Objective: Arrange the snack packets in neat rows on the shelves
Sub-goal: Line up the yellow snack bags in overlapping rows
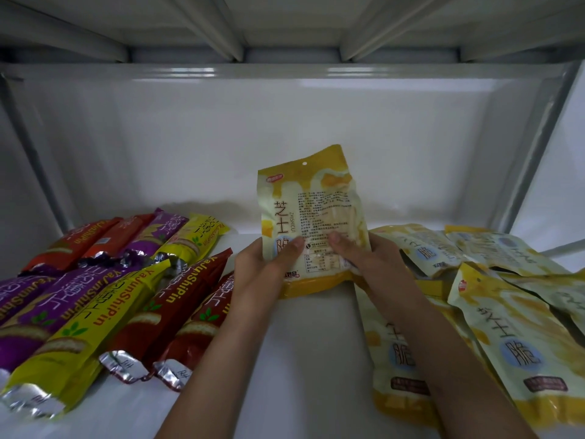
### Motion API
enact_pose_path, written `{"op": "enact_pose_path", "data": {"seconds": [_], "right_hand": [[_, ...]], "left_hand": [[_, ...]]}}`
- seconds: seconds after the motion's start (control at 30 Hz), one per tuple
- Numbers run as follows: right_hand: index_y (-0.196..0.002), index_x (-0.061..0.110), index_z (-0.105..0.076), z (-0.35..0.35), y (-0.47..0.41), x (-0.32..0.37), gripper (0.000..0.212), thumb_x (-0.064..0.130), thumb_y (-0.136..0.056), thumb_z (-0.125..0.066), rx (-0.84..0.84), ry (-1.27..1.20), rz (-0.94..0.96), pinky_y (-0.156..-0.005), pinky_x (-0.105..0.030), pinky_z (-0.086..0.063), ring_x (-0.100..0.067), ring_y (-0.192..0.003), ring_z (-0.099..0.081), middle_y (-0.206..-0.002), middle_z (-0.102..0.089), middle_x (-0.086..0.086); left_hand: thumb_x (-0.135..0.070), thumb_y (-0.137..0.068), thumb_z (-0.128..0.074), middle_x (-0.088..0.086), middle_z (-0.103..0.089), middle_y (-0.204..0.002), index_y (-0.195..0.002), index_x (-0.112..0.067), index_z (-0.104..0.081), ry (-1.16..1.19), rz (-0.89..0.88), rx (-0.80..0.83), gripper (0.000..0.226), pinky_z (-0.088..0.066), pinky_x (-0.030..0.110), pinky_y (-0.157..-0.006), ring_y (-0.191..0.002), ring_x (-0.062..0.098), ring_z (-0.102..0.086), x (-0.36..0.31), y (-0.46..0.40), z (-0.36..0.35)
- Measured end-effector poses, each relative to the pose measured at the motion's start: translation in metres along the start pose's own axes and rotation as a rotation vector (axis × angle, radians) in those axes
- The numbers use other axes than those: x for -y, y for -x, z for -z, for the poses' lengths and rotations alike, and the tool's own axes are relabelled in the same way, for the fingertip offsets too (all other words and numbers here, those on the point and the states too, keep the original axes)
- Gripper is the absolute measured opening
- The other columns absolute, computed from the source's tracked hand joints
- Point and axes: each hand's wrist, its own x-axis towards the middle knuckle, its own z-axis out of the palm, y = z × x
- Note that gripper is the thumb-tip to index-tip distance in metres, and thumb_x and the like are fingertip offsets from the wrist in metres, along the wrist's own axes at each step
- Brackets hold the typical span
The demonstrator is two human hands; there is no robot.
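Your fingers (292, 248) curl round the lower part of one yellow cheese-snack packet (311, 213), the thumbs pressed on its printed back while the other fingers are hidden behind it. Your left hand (266, 267) grips the packet's lower left edge and your right hand (364, 255) grips its lower right edge, so the packet stands upright with its bottom seam on the white shelf (300, 343), roughly mid-shelf and its hang hole at the top. To the left of that packet lie long tube packets (95, 299) in red, purple and yellow, set side by side in two slanted rows, their silver crimped ends toward you. To the right of the held packet lies a loose pile of matching yellow packets (493, 315), overlapping one another at different angles. Behind the packet rises the shelf unit's white back wall (221, 137).
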Motion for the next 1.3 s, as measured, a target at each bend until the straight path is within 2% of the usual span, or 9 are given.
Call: {"op": "enact_pose_path", "data": {"seconds": [0.1, 0.3, 0.4, 0.6, 0.83, 0.93, 1.07, 1.17, 1.3], "right_hand": [[-0.116, 0.011, -0.075, 0.0001, -0.0008, 0.0012, 0.050, 0.040, -0.076, -0.083, 0.012, -0.016, -0.008, -0.100, -0.052, -0.057, -0.028, -0.105, -0.077, -0.110, -0.080, -0.009], [-0.109, 0.012, -0.077, 0.0035, -0.0008, 0.0017, 0.024, 0.027, -0.091, -0.075, -0.048, 0.035, 0.052, -0.093, -0.048, -0.062, -0.022, -0.098, -0.078, -0.104, -0.081, -0.004], [-0.110, 0.013, -0.078, 0.0036, -0.0005, 0.0008, 0.036, 0.035, -0.081, -0.078, -0.036, 0.051, 0.061, -0.096, -0.049, -0.060, -0.022, -0.100, -0.078, -0.106, -0.081, -0.004], [-0.120, 0.013, -0.074, 0.0010, 0.0003, 0.0029, 0.053, 0.041, -0.075, -0.080, 0.001, 0.026, 0.053, -0.094, -0.047, -0.059, -0.025, -0.106, -0.076, -0.111, -0.080, -0.005], [-0.111, 0.011, -0.078, -0.0009, 0.0020, 0.0013, 0.019, 0.023, -0.100, -0.068, -0.025, 0.119, 0.074, -0.089, -0.046, -0.062, -0.024, -0.098, -0.078, -0.103, -0.081, -0.006], [-0.100, 0.011, -0.078, -0.0019, 0.0016, 0.0019, 0.018, 0.025, -0.100, -0.067, -0.047, 0.149, 0.081, -0.075, -0.036, -0.061, -0.020, -0.088, -0.079, -0.093, -0.081, -0.004], [-0.107, 0.010, -0.077, -0.0035, 0.0004, 0.0012, 0.030, 0.037, -0.098, -0.068, -0.072, 0.103, 0.042, -0.084, -0.050, -0.063, -0.029, -0.094, -0.078, -0.100, -0.080, -0.011], [-0.106, 0.018, -0.078, -0.0004, 0.0011, 0.0009, 0.018, 0.032, -0.099, -0.069, -0.089, 0.142, 0.103, -0.081, -0.043, -0.064, -0.019, -0.092, -0.079, -0.099, -0.082, 0.000], [-0.110, 0.014, -0.077, 0.0001, 0.0006, 0.0019, 0.021, 0.027, -0.094, -0.074, -0.073, 0.083, 0.081, -0.079, -0.039, -0.065, -0.020, -0.094, -0.079, -0.102, -0.081, -0.003]], "left_hand": [[-0.006, -0.095, -0.071, 0.013, -0.080, -0.108, -0.120, -0.003, -0.074, 0.029, 0.004, 0.003, 0.025, -0.064, 0.031, -0.074, -0.097, 0.028, -0.079, -0.0001, -0.0004, 0.0014], [0.001, -0.094, -0.070, 0.013, -0.080, -0.107, -0.117, -0.003, -0.075, -0.049, 0.016, 0.015, 0.024, -0.065, 0.039, -0.085, -0.099, 0.030, -0.078, 0.0015, -0.0014, 0.0011], [-0.002, -0.092, -0.073, 0.009, -0.081, -0.106, -0.117, -0.007, -0.075, -0.033, 0.027, 0.019, 0.025, -0.065, 0.035, -0.080, -0.096, 0.027, -0.079, 0.0002, -0.0017, 0.0013], [-0.002, -0.089, -0.078, 0.009, -0.080, -0.108, -0.118, -0.007, -0.074, -0.059, -0.013, 0.024, 0.030, -0.065, 0.042, -0.085, -0.098, 0.028, -0.079, 0.0021, -0.0017, 0.0005], [-0.011, -0.090, -0.079, 0.005, -0.081, -0.108, -0.120, -0.013, -0.075, -0.055, 0.003, 0.030, 0.030, -0.065, 0.043, -0.085, -0.100, 0.027, -0.078, 0.0030, 0.0002, -0.0022], [-0.017, -0.095, -0.074, 0.011, -0.079, -0.112, -0.120, -0.011, -0.075, -0.008, 0.044, 0.016, 0.026, -0.060, 0.055, -0.096, -0.105, 0.034, -0.077, 0.0036, -0.0013, -0.0012], [-0.013, -0.099, -0.068, 0.013, -0.080, -0.107, -0.116, -0.006, -0.076, -0.012, 0.062, -0.030, 0.020, -0.062, 0.052, -0.091, -0.101, 0.035, -0.077, 0.0029, -0.0017, 0.0007], [-0.009, -0.098, -0.066, 0.010, -0.081, -0.106, -0.115, -0.008, -0.077, -0.022, 0.097, -0.036, 0.020, -0.060, 0.053, -0.095, -0.100, 0.032, -0.078, 0.0013, -0.0026, 0.0006], [-0.010, -0.098, -0.067, 0.010, -0.081, -0.103, -0.114, -0.009, -0.076, -0.014, 0.097, -0.047, 0.019, -0.063, 0.050, -0.089, -0.096, 0.030, -0.079, -0.0017, -0.0015, -0.0009]]}}
